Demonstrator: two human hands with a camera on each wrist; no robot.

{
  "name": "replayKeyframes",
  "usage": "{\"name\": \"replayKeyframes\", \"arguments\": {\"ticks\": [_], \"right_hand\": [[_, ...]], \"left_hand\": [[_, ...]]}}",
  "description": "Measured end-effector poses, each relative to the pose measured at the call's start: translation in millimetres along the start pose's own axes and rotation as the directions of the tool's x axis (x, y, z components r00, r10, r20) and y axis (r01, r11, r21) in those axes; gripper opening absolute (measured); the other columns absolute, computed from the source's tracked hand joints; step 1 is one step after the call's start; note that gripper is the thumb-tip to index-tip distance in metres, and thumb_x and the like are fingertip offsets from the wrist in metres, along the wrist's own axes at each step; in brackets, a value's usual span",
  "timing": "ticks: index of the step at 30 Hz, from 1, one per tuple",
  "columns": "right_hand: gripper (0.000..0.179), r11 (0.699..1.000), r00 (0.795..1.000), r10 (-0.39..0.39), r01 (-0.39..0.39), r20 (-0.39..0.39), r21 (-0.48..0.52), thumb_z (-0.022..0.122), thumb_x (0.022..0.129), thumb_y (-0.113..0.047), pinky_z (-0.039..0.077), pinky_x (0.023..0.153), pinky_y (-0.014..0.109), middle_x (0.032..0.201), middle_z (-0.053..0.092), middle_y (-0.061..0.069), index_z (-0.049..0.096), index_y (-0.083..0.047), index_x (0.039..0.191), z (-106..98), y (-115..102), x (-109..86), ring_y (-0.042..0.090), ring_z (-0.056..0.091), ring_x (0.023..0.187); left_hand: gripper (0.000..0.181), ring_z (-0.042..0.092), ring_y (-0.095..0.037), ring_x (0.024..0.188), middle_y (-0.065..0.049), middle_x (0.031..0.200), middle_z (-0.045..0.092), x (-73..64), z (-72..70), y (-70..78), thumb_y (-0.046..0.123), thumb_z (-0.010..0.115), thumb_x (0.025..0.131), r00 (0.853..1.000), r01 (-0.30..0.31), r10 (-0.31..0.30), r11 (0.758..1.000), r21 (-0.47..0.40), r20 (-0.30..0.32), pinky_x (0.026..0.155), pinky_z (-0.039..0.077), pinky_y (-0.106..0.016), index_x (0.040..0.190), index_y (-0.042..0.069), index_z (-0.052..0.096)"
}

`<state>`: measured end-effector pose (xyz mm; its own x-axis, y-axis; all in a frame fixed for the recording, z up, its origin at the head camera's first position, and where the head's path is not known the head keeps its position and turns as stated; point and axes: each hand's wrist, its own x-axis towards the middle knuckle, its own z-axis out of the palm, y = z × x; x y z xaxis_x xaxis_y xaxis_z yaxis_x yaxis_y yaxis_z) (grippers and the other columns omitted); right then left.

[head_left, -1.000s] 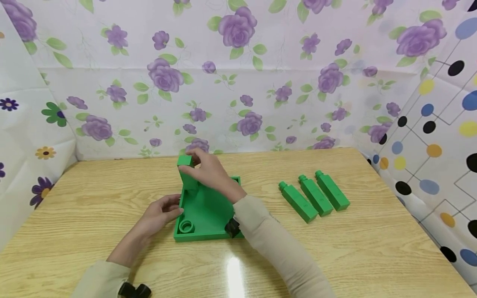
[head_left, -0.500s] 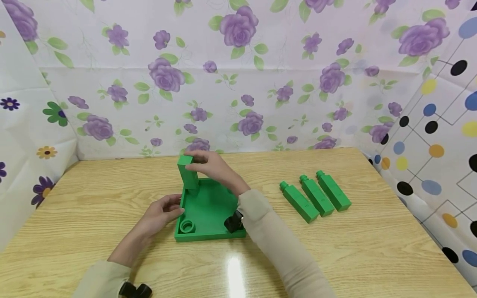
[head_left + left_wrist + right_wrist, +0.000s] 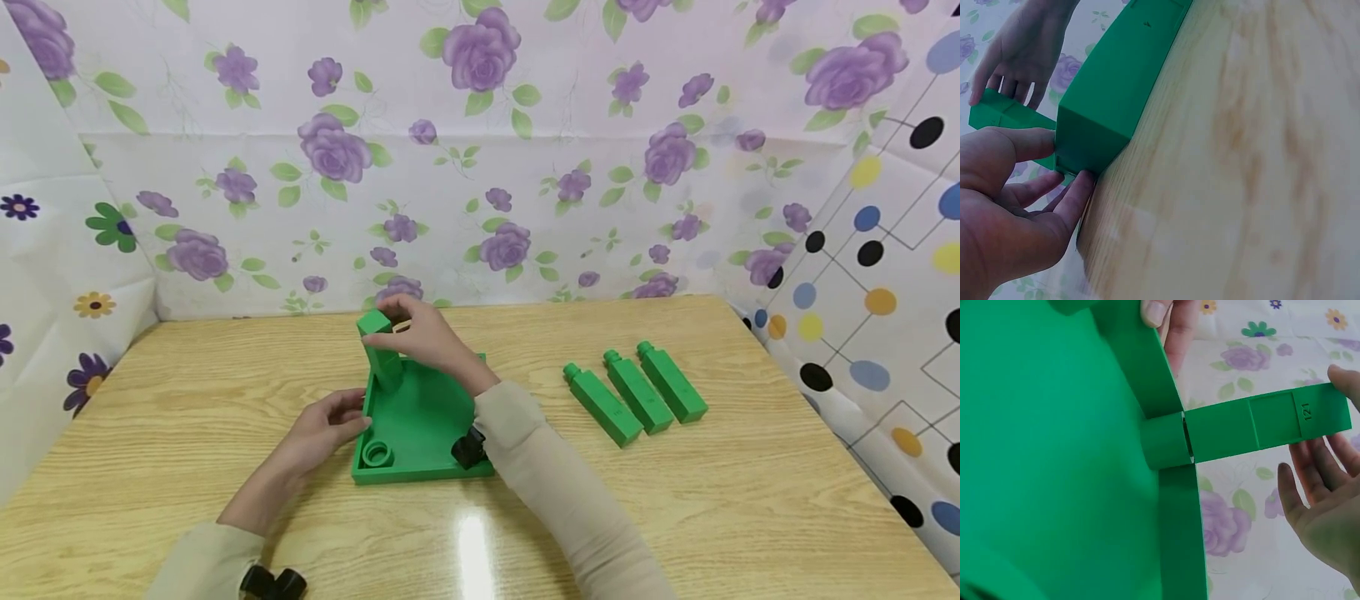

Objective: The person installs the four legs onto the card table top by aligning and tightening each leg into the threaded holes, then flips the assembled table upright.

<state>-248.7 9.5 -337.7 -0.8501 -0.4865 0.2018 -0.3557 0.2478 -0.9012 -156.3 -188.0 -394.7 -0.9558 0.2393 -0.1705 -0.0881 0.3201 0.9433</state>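
A shallow green square tray-like base (image 3: 423, 429) with raised walls lies on the table, a round threaded socket (image 3: 377, 454) at its near left corner. At the far left corner a green square leg (image 3: 384, 367) stands upright. My right hand (image 3: 426, 337) grips the leg's upper end between thumb and fingers. In the right wrist view the leg, marked 121, meets the corner socket (image 3: 1166, 442) with a thin gap between them. With thumb and fingers at its left wall, my left hand (image 3: 322, 429) holds the base. My right forearm hides part of the base's right side.
Three more green legs with threaded necks, a left one (image 3: 603, 406), a middle one (image 3: 637, 392) and a right one (image 3: 672, 382), lie side by side on the wooden table (image 3: 750, 500). A flowered cloth (image 3: 570, 100) hangs behind the table.
The leg has turned about its upright axis. My right fingers loosened and shifted round it, then took hold of its top again. My left hand stays in place.
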Motion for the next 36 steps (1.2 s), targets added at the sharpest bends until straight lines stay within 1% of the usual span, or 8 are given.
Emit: {"name": "replayKeyframes", "arguments": {"ticks": [6,15,21,24,28,31,33,36], "right_hand": [[0.037,0.999,0.998,-0.008,0.005,-0.059,-0.049,0.077,0.084,-0.033,0.047,0.074,0.031,0.095,0.057,0.001,0.057,-0.013,0.108,2.5,-3.6,-1.9,0.014,0.056,0.089],[0.04,0.997,0.987,-0.03,0.019,-0.157,-0.073,0.08,0.081,-0.032,0.041,0.061,0.029,0.079,0.05,0.006,0.048,-0.011,0.091,9.1,-2.3,-1.7,0.018,0.049,0.07],[0.043,0.98,0.971,-0.059,0.013,-0.23,-0.197,0.081,0.081,-0.034,0.036,0.054,0.025,0.07,0.045,0.004,0.045,-0.01,0.086,15.2,-4.9,-1.1,0.016,0.046,0.06],[0.043,0.971,0.967,-0.053,-0.008,-0.248,-0.238,0.08,0.081,-0.036,0.035,0.052,0.024,0.068,0.047,0.002,0.046,-0.011,0.087,17.2,-6.4,-1.5,0.015,0.046,0.058],[0.044,0.963,0.973,0.017,-0.077,-0.229,-0.257,0.076,0.083,-0.044,0.033,0.052,0.025,0.069,0.044,0.001,0.046,-0.012,0.093,18.0,-8.4,-1.8,0.013,0.042,0.057],[0.046,0.949,0.978,0.06,-0.118,-0.201,-0.292,0.071,0.085,-0.05,0.035,0.054,0.025,0.073,0.047,0.001,0.049,-0.013,0.1,17.2,-10.0,-1.5,0.013,0.044,0.06],[0.049,0.944,0.983,0.062,-0.114,-0.174,-0.311,0.07,0.085,-0.051,0.041,0.058,0.026,0.08,0.054,0.001,0.054,-0.012,0.11,15.9,-10.7,-0.9,0.014,0.051,0.066],[0.058,0.957,0.993,0.057,-0.084,-0.103,-0.277,0.069,0.087,-0.048,0.048,0.073,0.027,0.107,0.061,0.003,0.054,-0.012,0.13,12.5,-11.6,-0.6,0.014,0.059,0.09]], "left_hand": [[0.054,0.049,-0.03,0.115,-0.023,0.135,0.047,0.8,-0.5,-0.9,0.014,0.058,0.099,1.0,-0.004,0.004,1.0,-0.001,0.001,0.09,0.046,-0.034,0.144,-0.005,0.036],[0.056,0.048,-0.03,0.116,-0.022,0.135,0.046,0.9,-0.9,0.3,0.016,0.059,0.098,1.0,0.004,-0.004,1.0,0.003,0.003,0.092,0.045,-0.036,0.145,-0.004,0.035],[0.056,0.049,-0.03,0.115,-0.023,0.134,0.046,0.1,-1.3,-0.3,0.016,0.059,0.098,1.0,0.002,-0.002,1.0,-0.002,0.004,0.091,0.045,-0.035,0.145,-0.004,0.035],[0.056,0.049,-0.03,0.115,-0.023,0.134,0.046,-0.3,-1.2,-0.7,0.015,0.059,0.098,1.0,0.001,-0.001,1.0,-0.004,0.003,0.091,0.046,-0.035,0.145,-0.005,0.035],[0.056,0.048,-0.03,0.116,-0.023,0.135,0.045,-0.5,-1.6,-0.5,0.015,0.059,0.098,1.0,0.006,-0.006,1.0,-0.008,0.004,0.091,0.046,-0.035,0.145,-0.005,0.034],[0.056,0.048,-0.03,0.116,-0.023,0.136,0.045,-0.4,-1.8,-0.2,0.016,0.059,0.098,1.0,0.006,-0.006,1.0,-0.006,0.004,0.091,0.045,-0.036,0.145,-0.004,0.035],[0.057,0.048,-0.03,0.116,-0.022,0.136,0.045,-0.5,-1.8,-0.2,0.017,0.059,0.098,1.0,0.004,-0.004,1.0,-0.005,0.006,0.091,0.045,-0.036,0.146,-0.004,0.035],[0.056,0.049,-0.03,0.116,-0.022,0.136,0.045,-0.7,-1.3,-0.2,0.016,0.059,0.098,1.0,0.002,-0.002,1.0,-0.011,0.008,0.091,0.045,-0.035,0.145,-0.004,0.035]]}}
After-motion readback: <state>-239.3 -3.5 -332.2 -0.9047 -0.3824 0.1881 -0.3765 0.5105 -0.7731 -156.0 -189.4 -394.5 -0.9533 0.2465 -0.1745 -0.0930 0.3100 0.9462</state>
